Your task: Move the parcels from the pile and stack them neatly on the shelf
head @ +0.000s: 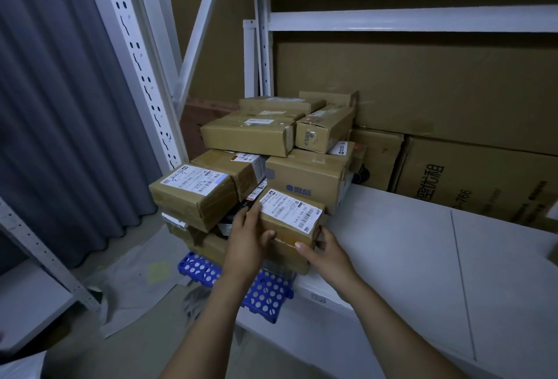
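Two hands meet at the front of the pile [250, 134], both on one small labelled parcel [290, 218]. The left hand [246, 242] lies along that parcel's left side with its thumb on the near face. The right hand [324, 253] has its thumb on the same face and its fingers curled round the right edge. Together they clasp it firmly. Whether the labelled parcel has left the box beneath it cannot be told.

Judging by this, the task is near its start. Right of the labelled parcel, the white shelf [392, 242] shows a bare board with no small parcel plainly stacked on it. Only large cartons [471, 179] stand beyond, at its back. Nearly everything is left to move.

By count: one parcel in hand and roughly ten more brown boxes heaped behind, left of and below it, with others probably hidden. One blue perforated pallet [199, 268] sits below the labelled parcel, carrying the heap. At least three large cartons show.
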